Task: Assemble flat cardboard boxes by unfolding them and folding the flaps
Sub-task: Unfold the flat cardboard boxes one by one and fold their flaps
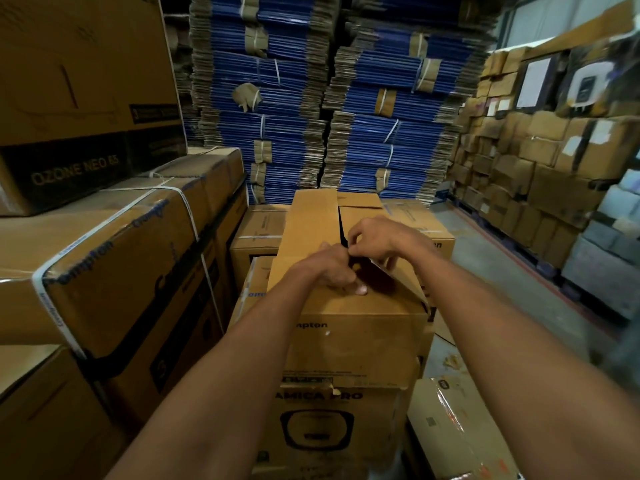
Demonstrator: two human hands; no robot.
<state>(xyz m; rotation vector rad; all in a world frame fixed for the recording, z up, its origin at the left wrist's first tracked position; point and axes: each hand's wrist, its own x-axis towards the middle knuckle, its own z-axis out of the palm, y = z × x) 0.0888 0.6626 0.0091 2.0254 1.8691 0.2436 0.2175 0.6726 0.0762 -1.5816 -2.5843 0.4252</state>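
Observation:
A brown cardboard box (356, 341) stands in front of me on top of another printed carton (318, 424). Its long top flaps (311, 223) lie nearly closed, with a dark gap along the seam between them. My left hand (332, 271) rests on the near end of the left flap, fingers curled at the seam and thumb pressed on the top. My right hand (374, 237) curls its fingers over the edge of the right flap (401, 275), which is tilted up at the near corner.
Strapped cartons (114, 271) are stacked high at my left. Tall bundles of flat blue cardboard (332, 98) fill the back. More brown boxes (536, 161) line the right wall, with grey floor (512, 289) between. A film-wrapped box (457, 427) sits at lower right.

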